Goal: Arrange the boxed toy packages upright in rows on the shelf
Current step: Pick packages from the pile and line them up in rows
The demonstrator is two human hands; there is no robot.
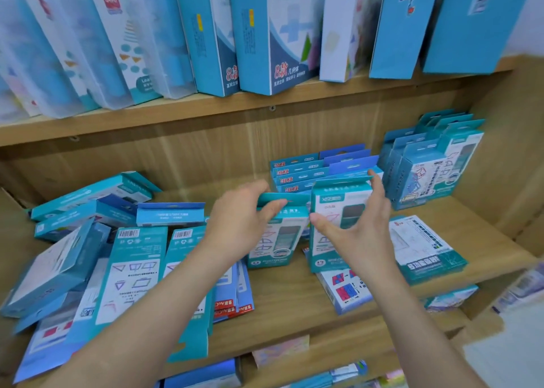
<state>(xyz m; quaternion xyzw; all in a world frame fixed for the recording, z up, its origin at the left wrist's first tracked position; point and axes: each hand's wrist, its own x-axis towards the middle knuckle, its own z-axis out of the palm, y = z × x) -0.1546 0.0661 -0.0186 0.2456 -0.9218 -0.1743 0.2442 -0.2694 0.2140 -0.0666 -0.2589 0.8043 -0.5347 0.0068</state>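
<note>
My left hand (241, 225) grips the top flap of an upright teal toy box (279, 240) at the middle of the wooden shelf (294, 293). Beside it, my right hand (362, 225) holds a second upright teal box (335, 208), fingers on its top and thumb across its front. The two boxes stand side by side, touching. Behind them stands a row of blue boxes (306, 172). A row of upright teal boxes (432, 163) fills the back right corner. Several teal and blue boxes (88, 255) lie jumbled flat on the shelf's left half.
A flat teal-and-white box (424, 249) lies at the right front and a flat blue box (344, 290) lies under my right wrist. The shelf above (206, 105) carries tall blue and clear boxes. Lower shelves hold more packages (450, 299).
</note>
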